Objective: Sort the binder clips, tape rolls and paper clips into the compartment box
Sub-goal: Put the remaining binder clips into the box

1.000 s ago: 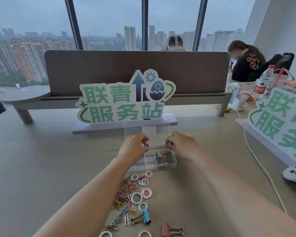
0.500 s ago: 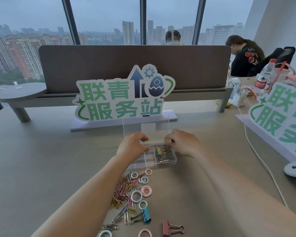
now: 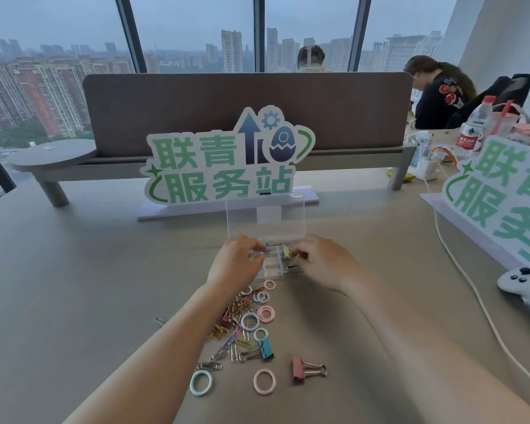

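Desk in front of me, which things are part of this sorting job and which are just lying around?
Job: clear compartment box, paper clip pile, tape rolls, pink binder clip, blue binder clip.

Lying about: green sign, water bottle, game controller, white cable.

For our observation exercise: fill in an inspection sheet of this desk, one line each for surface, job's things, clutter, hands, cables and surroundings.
Surface: beige desk, flat, mostly bare.
Job's things: clear compartment box, lid upright; paper clips heaped in front of it; pastel tape rolls scattered; pink binder clip and blue binder clip loose.
Clutter: white game controller, water bottle.
Hands: left hand and right hand over the box, together pinching a small clip; grip detail unclear.
Cables: white cable along the right side.
Surroundings: standing sign, divider panel, seated people behind, city windows.
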Tool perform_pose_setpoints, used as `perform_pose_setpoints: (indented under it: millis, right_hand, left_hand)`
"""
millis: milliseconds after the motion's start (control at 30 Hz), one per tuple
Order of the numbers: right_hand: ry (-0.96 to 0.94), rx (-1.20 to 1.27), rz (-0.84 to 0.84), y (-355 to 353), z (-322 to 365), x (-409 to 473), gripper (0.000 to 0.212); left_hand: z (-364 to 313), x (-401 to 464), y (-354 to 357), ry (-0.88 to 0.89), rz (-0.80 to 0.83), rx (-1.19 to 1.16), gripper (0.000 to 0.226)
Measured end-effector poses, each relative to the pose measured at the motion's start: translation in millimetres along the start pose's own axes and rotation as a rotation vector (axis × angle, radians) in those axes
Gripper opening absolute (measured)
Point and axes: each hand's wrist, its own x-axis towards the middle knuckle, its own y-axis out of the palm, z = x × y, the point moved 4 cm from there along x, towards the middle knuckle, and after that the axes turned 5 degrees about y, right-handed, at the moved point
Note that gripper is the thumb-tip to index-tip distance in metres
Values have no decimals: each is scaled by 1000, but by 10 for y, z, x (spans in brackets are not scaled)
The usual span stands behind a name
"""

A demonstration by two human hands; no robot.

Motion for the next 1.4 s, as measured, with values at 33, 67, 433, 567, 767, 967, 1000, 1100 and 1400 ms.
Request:
perform_pose_setpoints:
  millis: [33, 67, 433, 567, 767, 967, 1000, 1100, 1400]
  right_hand:
    - [-22, 5, 18, 24, 39, -66, 19]
    - [-37, 13, 40, 43, 77, -134, 17]
    - [-31, 109, 243, 65, 331, -792, 20]
    - [-22, 102, 333, 80, 395, -965, 23]
    - [29, 104, 430, 71, 470, -1122, 43]
    - [-1, 72, 458, 69, 561, -1209, 40]
    - [-3, 76, 460, 70, 569, -1216, 36]
    - [3, 67, 448, 80, 565, -1216, 28]
    - [-50, -55, 283, -5, 509, -1075, 30]
  left_hand:
    - [-12, -77, 1, 4, 0, -1, 17]
    - [-23, -157, 3, 5, -1, -5, 17]
    - [-160, -929, -83, 67, 66, -43, 7]
    - [-238, -1176, -62, 162, 158, -17, 26]
    - [-357, -1326, -70, 195, 235, 167, 38]
    - [-407, -1348, -92, 208, 208, 172, 35]
    - [-409, -1351, -96, 205, 201, 165, 35]
    - [-413, -1353, -109, 205, 176, 152, 35]
    - [-391, -1228, -155, 206, 94, 124, 35]
